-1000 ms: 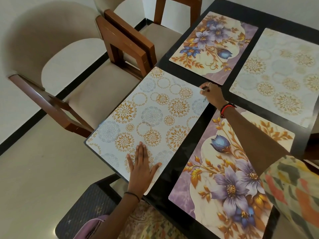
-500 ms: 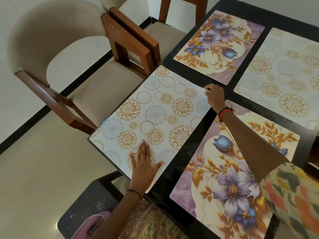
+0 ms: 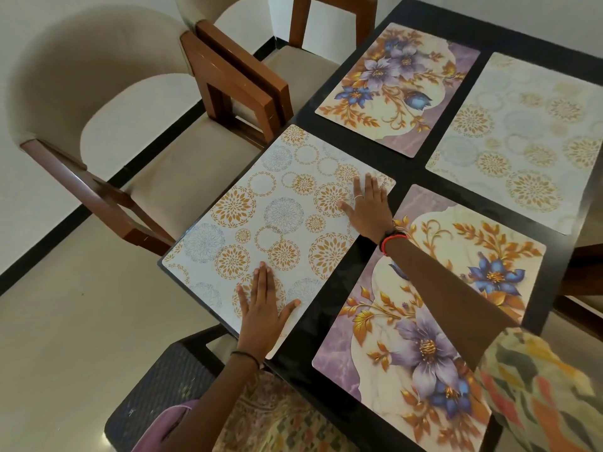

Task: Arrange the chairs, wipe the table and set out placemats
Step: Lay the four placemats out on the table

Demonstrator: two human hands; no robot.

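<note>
On the dark glossy table (image 3: 329, 282) below me lie four rectangular placemats in a two-by-two grid. My left hand (image 3: 262, 313) rests flat, fingers together and thumb out, on the near end of the white placemat with gold and grey circle patterns (image 3: 261, 223). My right hand (image 3: 367, 207), fingers spread, presses flat on that same mat's far corner, a red thread bracelet (image 3: 393, 241) at the wrist. Just beside it, to the right, lies the purple and cream placemat with blue flowers and gold leaves (image 3: 421, 321). Two matching mats sit farther along the table. Left of the table stand two cream cushioned chairs with brown wooden arms (image 3: 107, 125).
</note>
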